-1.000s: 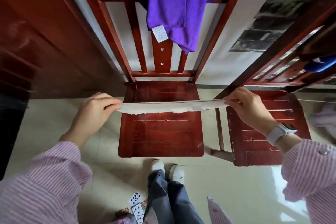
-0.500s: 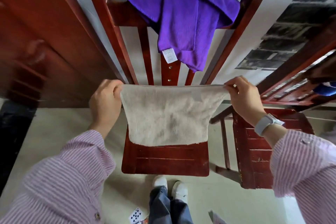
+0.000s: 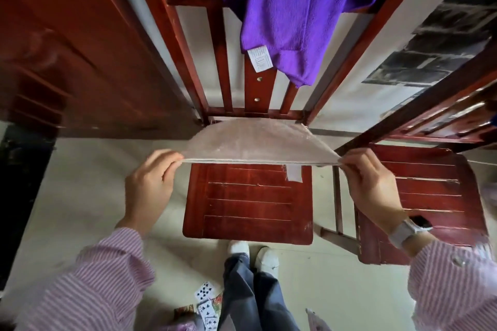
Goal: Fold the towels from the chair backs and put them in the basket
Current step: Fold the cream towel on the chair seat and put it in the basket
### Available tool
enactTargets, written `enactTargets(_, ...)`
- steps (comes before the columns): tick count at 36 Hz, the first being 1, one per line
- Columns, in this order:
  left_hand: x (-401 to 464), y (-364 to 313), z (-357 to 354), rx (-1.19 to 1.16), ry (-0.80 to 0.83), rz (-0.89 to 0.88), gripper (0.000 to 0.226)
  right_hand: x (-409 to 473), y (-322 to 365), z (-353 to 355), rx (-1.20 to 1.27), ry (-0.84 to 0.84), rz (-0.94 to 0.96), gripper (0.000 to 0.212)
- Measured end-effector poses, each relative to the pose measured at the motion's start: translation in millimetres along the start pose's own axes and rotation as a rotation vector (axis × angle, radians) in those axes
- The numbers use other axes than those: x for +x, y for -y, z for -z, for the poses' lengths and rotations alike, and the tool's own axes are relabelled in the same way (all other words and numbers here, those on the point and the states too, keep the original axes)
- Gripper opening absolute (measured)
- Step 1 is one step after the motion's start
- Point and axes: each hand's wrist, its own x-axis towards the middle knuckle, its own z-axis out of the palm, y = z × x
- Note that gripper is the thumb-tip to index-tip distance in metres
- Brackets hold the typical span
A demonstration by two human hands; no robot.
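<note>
A beige towel (image 3: 252,142) is stretched flat and nearly edge-on above the seat of a red wooden chair (image 3: 250,204). My left hand (image 3: 149,188) pinches its left corners and my right hand (image 3: 368,185) pinches its right corners. The far part of the towel billows up, blurred, and a white label hangs below its near edge. A purple towel (image 3: 295,8) hangs bunched over the same chair's back. No basket is in view.
A second red chair (image 3: 435,196) stands at the right. A dark wooden door (image 3: 67,48) fills the left. Playing cards (image 3: 205,301) lie on the pale floor by my shoes (image 3: 252,252).
The beige towel hung down from my hands half a second ago; now its lower part has swung up and away, lying flat over the seat. The view tilted down.
</note>
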Motion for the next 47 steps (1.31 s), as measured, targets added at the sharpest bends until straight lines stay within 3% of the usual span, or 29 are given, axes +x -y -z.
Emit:
enactTargets(3, -41.7, 12.2, -11.0, 0.048, 0.141, 0.004, 0.019, -47.3, -12.6, -20.1, -0.012, 0.153, -0.003, 0.015)
enactTargets(7, -104.5, 34.0, -35.6, 0.117, 0.461, 0.046, 0.016, -113.8, -31.9, -56.0, -0.080, 0.421, -0.062, 0.003)
enactTargets(11, -151.9, 42.9, -63.1, 0.140, 0.678, 0.106, 0.014, -160.7, -39.2, -86.7, -0.122, 0.642, -0.234, 0.013)
enactTargets(14, -169.6, 44.6, -81.4, 0.161, 0.765, 0.193, 0.009, -177.7, -42.3, -105.6, -0.124, 0.717, -0.367, 0.009)
enactTargets(21, -172.5, 51.8, -104.1, 0.091, 0.850, 0.397, 0.014, -183.1, -48.5, -117.9, -0.105, 0.931, -0.475, 0.013)
enactTargets(26, -145.0, 53.4, -106.2, -0.077, 0.856, 0.524, 0.016, -158.1, -54.5, -118.5, 0.029, 0.819, -0.639, 0.014)
enactTargets(30, -111.4, 49.3, -107.7, -0.343, 0.652, 0.762, 0.015, -123.8, -56.9, -120.1, 0.268, 0.655, -0.920, 0.008)
enactTargets(34, -73.8, 48.9, -117.9, -0.452, 0.522, 0.853, 0.014, -93.6, -62.0, -126.3, 0.549, 0.415, -1.124, 0.009)
enactTargets(42, -16.7, 73.9, -161.3, -0.593, 0.414, 0.816, 0.015, -35.3, -74.8, -164.8, 0.687, 0.128, -1.211, 0.016)
enactTargets(47, 3.6, 87.2, -193.6, -0.559, 0.409, 0.795, 0.018, -19.0, -89.2, -191.4, 0.536, 0.089, -1.167, 0.012)
